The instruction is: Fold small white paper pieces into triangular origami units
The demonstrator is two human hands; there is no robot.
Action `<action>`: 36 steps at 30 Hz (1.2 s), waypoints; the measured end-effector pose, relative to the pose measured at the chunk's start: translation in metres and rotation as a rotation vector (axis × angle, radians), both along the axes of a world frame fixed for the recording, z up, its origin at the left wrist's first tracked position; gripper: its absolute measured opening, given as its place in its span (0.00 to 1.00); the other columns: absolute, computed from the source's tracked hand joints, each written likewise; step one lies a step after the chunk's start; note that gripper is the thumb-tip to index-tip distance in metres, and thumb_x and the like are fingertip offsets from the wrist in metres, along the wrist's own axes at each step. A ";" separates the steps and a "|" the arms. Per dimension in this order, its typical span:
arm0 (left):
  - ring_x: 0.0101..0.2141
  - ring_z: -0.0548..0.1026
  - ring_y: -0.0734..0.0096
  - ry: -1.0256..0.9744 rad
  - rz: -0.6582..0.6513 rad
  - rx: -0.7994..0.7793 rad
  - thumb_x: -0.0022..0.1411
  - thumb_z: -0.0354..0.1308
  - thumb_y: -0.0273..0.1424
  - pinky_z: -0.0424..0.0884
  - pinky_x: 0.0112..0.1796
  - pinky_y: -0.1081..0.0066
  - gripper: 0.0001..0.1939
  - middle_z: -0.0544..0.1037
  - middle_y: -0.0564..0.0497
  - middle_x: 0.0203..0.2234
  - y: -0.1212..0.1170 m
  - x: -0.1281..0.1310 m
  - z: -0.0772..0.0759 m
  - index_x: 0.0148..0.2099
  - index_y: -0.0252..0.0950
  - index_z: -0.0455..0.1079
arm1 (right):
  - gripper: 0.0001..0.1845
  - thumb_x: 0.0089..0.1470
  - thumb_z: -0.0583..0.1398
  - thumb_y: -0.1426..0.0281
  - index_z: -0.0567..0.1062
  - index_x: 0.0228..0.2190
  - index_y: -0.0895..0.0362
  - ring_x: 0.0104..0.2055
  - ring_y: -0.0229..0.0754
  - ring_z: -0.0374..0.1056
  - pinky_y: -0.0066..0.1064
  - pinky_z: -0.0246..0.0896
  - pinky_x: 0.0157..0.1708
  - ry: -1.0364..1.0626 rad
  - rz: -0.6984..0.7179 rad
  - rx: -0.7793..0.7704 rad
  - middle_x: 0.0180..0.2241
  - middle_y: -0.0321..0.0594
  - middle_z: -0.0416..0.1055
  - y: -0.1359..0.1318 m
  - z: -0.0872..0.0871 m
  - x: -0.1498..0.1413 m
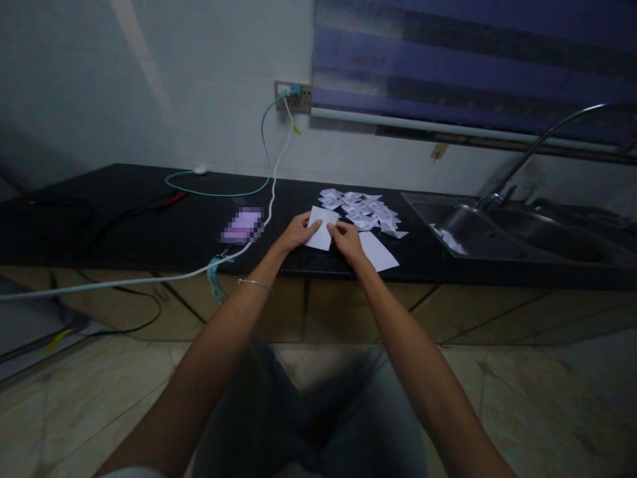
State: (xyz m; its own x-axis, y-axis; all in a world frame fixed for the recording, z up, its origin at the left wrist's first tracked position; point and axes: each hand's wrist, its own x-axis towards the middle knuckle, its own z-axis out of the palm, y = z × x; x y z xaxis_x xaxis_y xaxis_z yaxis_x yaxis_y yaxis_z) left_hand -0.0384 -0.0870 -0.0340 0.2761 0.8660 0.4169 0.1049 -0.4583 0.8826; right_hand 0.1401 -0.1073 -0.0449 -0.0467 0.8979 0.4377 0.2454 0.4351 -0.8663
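Note:
Both hands meet over a small white paper sheet [321,228] at the front of the black countertop [149,219]. My left hand [297,232] pinches its left edge, fingers closed on the paper. My right hand [345,240] grips the right edge the same way. A second flat white sheet [381,252] lies just right of my right hand. Behind the hands sits a pile of several small folded white paper pieces [362,210].
A blurred pinkish phone [242,226] lies left of my hands with a white cable [271,199] running to a wall socket [292,96]. A steel sink [497,229] with a curved tap [542,139] is at right. Black and green cables trail at left.

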 end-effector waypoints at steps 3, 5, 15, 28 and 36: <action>0.34 0.79 0.66 -0.015 -0.012 -0.020 0.60 0.63 0.45 0.74 0.33 0.73 0.24 0.82 0.42 0.39 0.001 0.001 -0.002 0.47 0.28 0.74 | 0.26 0.51 0.59 0.47 0.64 0.18 0.54 0.26 0.37 0.54 0.28 0.47 0.25 -0.018 -0.013 0.014 0.20 0.32 0.59 0.001 0.000 0.001; 0.33 0.79 0.67 -0.023 -0.024 -0.035 0.60 0.63 0.45 0.74 0.32 0.73 0.23 0.82 0.42 0.38 0.000 0.001 -0.002 0.46 0.28 0.74 | 0.26 0.52 0.59 0.47 0.64 0.18 0.54 0.26 0.37 0.53 0.28 0.46 0.25 -0.025 -0.015 0.023 0.20 0.32 0.57 0.002 -0.001 0.001; 0.32 0.78 0.67 -0.022 -0.022 -0.033 0.61 0.63 0.44 0.74 0.32 0.72 0.23 0.82 0.41 0.39 -0.003 0.001 0.002 0.48 0.28 0.74 | 0.27 0.51 0.59 0.46 0.64 0.18 0.54 0.26 0.38 0.54 0.29 0.46 0.24 -0.006 0.010 -0.009 0.19 0.34 0.58 0.002 -0.001 0.001; 0.18 0.68 0.76 0.106 -0.074 -0.044 0.66 0.53 0.51 0.61 0.20 0.76 0.28 0.73 0.52 0.17 -0.007 0.002 0.004 0.26 0.31 0.71 | 0.24 0.54 0.57 0.50 0.63 0.19 0.55 0.26 0.37 0.52 0.29 0.45 0.26 0.030 -0.130 0.062 0.20 0.32 0.54 0.003 -0.001 0.003; 0.12 0.63 0.79 0.294 -0.082 -0.033 0.69 0.41 0.56 0.58 0.21 0.75 0.40 0.64 0.53 0.07 -0.015 0.001 0.009 0.14 0.34 0.63 | 0.22 0.57 0.56 0.56 0.62 0.18 0.54 0.26 0.37 0.52 0.29 0.44 0.26 0.017 -0.232 0.125 0.20 0.32 0.53 0.002 0.001 0.006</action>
